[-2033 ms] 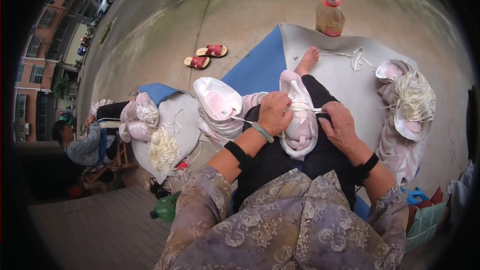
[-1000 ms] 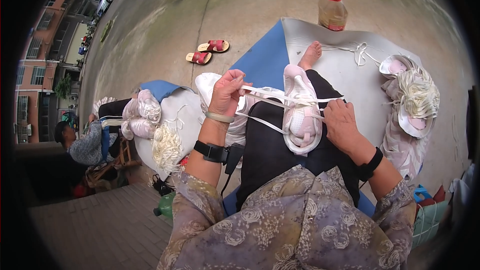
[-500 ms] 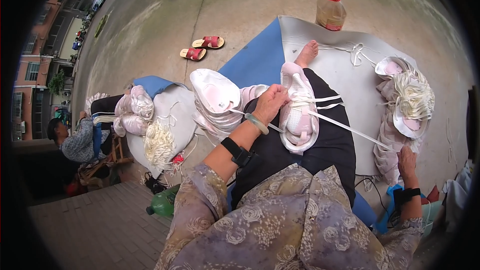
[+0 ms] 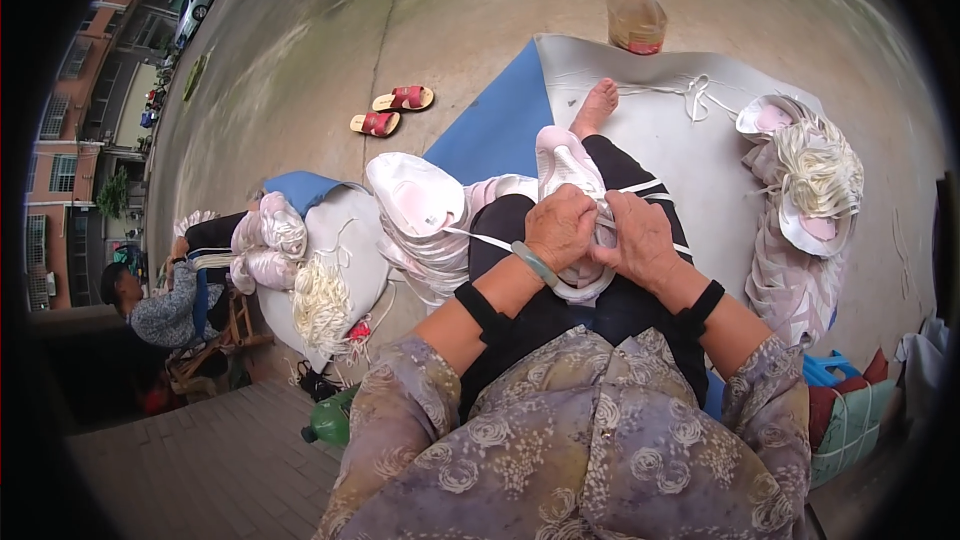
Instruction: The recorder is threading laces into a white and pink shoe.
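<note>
pale pink shoe (image 4: 563,165), white lace (image 4: 487,238), red sandals (image 4: 392,111), blue mat (image 4: 497,130)

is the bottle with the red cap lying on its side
No, the bottle with the red cap stands upright on the ground just beyond the far edge of the grey mat.

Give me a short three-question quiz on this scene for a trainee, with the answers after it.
1. True or false: both hands rest on the pale shoe lying on the person's lap.
2. Which stands at the far edge of the grey mat? A) a red bucket B) a bottle of amber liquid with a red cap C) a green box
3. Fill in: a pair of red ______ lies on the concrete, left of the blue mat.

Key:
1. True: the left hand and right hand meet over the shoe, on its white lace.
2. B, the bottle.
3. Sandals.
</note>
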### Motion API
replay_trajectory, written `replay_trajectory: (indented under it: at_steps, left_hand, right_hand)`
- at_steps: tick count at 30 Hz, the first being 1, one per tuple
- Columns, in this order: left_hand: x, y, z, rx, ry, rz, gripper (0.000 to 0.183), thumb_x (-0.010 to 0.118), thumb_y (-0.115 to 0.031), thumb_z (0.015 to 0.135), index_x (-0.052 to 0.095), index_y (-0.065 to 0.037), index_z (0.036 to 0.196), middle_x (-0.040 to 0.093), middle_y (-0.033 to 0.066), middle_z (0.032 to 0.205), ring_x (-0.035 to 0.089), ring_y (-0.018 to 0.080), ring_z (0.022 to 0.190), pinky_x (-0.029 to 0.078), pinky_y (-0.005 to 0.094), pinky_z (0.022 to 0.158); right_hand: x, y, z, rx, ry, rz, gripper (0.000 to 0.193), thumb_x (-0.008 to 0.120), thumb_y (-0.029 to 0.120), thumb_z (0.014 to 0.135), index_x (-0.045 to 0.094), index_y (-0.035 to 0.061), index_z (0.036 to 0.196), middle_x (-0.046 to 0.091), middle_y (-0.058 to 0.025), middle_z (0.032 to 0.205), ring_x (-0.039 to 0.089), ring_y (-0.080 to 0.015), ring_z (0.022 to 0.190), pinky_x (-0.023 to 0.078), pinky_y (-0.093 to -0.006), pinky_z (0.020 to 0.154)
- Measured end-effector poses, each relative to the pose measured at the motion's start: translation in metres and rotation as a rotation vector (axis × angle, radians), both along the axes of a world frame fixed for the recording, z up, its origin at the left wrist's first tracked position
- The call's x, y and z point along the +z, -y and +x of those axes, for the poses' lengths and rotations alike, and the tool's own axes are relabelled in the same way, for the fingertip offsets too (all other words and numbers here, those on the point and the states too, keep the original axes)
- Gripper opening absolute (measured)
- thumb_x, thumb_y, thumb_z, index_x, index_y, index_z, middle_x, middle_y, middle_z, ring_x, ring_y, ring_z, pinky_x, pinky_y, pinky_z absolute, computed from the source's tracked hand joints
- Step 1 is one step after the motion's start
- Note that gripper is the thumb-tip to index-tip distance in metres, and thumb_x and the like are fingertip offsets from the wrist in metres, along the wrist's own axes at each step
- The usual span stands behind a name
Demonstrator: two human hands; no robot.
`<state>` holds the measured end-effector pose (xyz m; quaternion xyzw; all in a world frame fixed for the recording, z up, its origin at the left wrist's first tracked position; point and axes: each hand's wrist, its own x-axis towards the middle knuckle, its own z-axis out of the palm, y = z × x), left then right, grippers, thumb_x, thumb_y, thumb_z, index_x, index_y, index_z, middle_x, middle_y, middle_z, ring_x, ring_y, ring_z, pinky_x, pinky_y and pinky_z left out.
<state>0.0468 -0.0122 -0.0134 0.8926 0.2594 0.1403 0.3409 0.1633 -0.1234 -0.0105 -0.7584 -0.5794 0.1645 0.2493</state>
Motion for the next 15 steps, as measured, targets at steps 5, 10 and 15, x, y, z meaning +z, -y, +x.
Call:
replay_trajectory:
  at_steps: [5, 10, 15]
  left_hand:
    - [-0.004, 0.000, 0.001, 0.008, -0.151, 0.081, 0.014, 0.054, -0.018, 0.077, 0.061, -0.007, 0.081, 0.056, 0.0095, 0.079, 0.057, 0.0292, 0.075, 0.045, 0.0378, 0.066]
    - [-0.001, 0.002, 0.008, 0.028, -0.231, 0.075, 0.015, 0.054, -0.022, 0.077, 0.062, -0.009, 0.078, 0.055, 0.0085, 0.078, 0.057, 0.0284, 0.075, 0.045, 0.0388, 0.064]
    - [0.005, 0.001, 0.011, -0.014, -0.311, 0.054, 0.014, 0.057, -0.024, 0.075, 0.062, -0.011, 0.076, 0.055, 0.0071, 0.078, 0.058, 0.0272, 0.075, 0.045, 0.0380, 0.063]
  right_hand:
    - [-0.012, 0.004, -0.004, -0.102, -0.164, 0.007, 0.045, 0.068, 0.020, 0.067, 0.042, 0.0035, 0.100, 0.055, -0.0152, 0.089, 0.056, -0.0322, 0.082, 0.045, -0.0408, 0.067]
    - [-0.015, 0.008, -0.006, -0.159, -0.209, 0.030, 0.039, 0.065, 0.016, 0.069, 0.044, 0.0024, 0.099, 0.056, -0.0168, 0.079, 0.057, -0.0351, 0.073, 0.045, -0.0430, 0.063]
    - [-0.027, 0.009, -0.005, -0.142, -0.204, 0.080, 0.032, 0.061, 0.015, 0.070, 0.046, 0.0019, 0.095, 0.056, -0.0175, 0.076, 0.056, -0.0355, 0.071, 0.045, -0.0442, 0.062]
